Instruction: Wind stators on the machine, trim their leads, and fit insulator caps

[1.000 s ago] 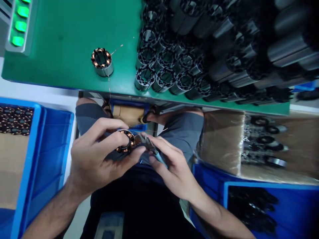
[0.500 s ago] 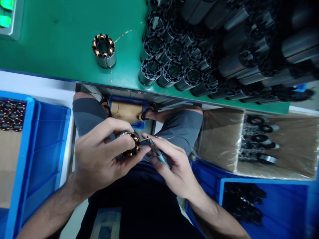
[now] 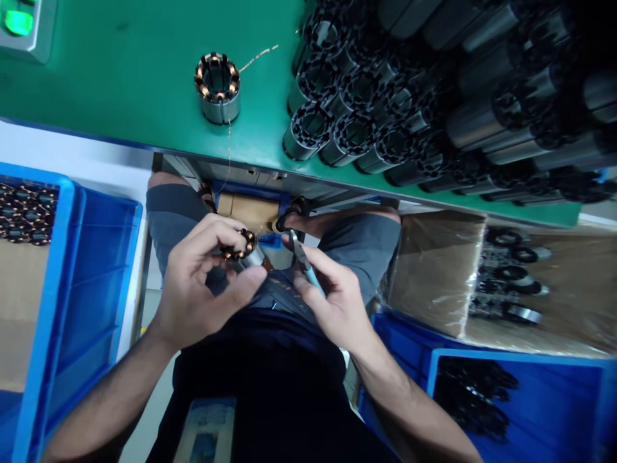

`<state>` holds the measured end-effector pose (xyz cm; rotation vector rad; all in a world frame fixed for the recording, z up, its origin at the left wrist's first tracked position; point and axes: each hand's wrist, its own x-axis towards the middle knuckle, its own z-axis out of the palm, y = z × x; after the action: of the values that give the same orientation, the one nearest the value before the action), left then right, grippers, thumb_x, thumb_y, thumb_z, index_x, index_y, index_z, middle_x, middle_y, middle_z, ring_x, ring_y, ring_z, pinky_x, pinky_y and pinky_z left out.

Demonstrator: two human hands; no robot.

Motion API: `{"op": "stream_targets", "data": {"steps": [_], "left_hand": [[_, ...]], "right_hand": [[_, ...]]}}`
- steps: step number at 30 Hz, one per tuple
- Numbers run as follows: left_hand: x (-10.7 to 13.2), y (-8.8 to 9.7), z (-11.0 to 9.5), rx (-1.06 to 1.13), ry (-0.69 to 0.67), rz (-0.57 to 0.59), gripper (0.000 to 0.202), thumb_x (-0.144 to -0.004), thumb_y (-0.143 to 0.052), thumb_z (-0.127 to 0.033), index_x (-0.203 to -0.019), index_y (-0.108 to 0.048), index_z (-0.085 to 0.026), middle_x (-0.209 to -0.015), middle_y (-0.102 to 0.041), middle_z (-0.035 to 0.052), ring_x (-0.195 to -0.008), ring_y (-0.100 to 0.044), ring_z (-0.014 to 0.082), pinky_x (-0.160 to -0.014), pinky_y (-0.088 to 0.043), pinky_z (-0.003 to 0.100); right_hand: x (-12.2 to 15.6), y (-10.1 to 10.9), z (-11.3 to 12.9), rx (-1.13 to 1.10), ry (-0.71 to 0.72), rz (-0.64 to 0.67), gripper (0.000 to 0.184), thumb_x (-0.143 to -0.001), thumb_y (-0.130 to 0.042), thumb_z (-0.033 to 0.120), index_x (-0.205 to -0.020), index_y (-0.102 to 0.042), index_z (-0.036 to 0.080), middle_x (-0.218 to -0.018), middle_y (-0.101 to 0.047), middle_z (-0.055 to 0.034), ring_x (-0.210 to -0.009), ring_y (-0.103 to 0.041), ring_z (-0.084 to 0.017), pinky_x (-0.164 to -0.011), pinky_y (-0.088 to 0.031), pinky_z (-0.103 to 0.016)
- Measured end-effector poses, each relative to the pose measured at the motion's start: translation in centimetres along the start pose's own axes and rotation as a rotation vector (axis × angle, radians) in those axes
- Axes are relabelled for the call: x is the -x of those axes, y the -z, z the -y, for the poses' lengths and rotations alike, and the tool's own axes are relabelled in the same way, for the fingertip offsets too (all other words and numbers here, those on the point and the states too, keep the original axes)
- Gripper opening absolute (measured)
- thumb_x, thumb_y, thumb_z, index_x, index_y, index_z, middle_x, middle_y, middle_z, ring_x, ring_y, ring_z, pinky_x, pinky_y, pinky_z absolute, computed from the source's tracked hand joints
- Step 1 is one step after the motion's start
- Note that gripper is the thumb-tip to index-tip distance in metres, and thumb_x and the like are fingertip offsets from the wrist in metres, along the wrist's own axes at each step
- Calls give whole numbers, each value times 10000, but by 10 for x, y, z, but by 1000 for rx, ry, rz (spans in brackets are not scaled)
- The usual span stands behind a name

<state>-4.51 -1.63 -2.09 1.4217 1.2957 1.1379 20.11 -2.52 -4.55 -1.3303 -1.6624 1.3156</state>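
Observation:
My left hand [image 3: 207, 276] is closed round a small motor stator [image 3: 250, 256], a steel ring with copper windings at its upper end. The stator tilts above my lap, part of it hidden by my fingers. In my right hand [image 3: 332, 292] is a pair of cutting pliers [image 3: 301, 257] with light blue handles, its metal jaws pointing up and away from me. A gap separates the pliers from the stator. On the green bench another wound stator [image 3: 219, 106] stands upright, with thin copper wire ends sticking out of it.
Rows of unwound stator cores [image 3: 311, 132] fill the right of the green bench [image 3: 144, 83]. To the left stands a blue bin [image 3: 96, 257] with wound parts. A lined carton [image 3: 434, 276] and another blue bin [image 3: 554, 399] stand on the right. A green-lit device [image 3: 36, 38] sits at upper left.
The stator in my left hand has turned, now showing its steel side. The pliers have moved off the copper wire they were beside. The whole view has shifted slightly.

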Motion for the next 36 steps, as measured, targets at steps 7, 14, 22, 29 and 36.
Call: {"op": "stream_targets", "data": {"steps": [7,14,22,29,36], "left_hand": [[-2,-14,-2,421,348,-90,123,-966,-963,-255,-958,-842,-237,-1022,-844,26,-924,-817,185,-828,-725,301],[-5,-21,-5,449,295,-40,128,-956,-956,-219,-949,-829,-235,-1107,-907,43,-1016,-879,213,-897,-758,330],[-7,-25,-7,426,285,-57,175,-916,-993,-229,-916,-818,-235,-1097,-923,50,-984,-883,221,-853,-761,334],[-8,-32,-4,370,289,-88,183,-915,-958,-272,-915,-780,-228,-1037,-889,47,-937,-863,215,-817,-742,333],[5,1,17,402,376,-380,282,-955,-1002,-423,-993,-810,-220,-1039,-869,9,-863,-881,160,-896,-760,295]], "right_hand": [[4,-4,1,197,267,-79,795,-960,-802,126,-1724,-768,346,-1028,-648,-18,-910,-659,-205,-848,-689,-364],[4,-10,4,229,318,-156,855,-1009,-831,103,-1785,-703,440,-1069,-716,-21,-929,-679,-195,-840,-689,-337],[5,-4,-4,154,273,-102,748,-1079,-890,174,-1758,-733,447,-1042,-682,-12,-895,-673,-191,-795,-681,-331],[4,-1,-8,115,180,-62,566,-1092,-888,271,-1642,-840,394,-973,-666,-9,-851,-645,-194,-781,-657,-339],[-2,-2,-27,-195,-240,259,641,-1168,-771,415,-1787,-674,281,-994,-726,9,-786,-641,-157,-746,-627,-270]]}}
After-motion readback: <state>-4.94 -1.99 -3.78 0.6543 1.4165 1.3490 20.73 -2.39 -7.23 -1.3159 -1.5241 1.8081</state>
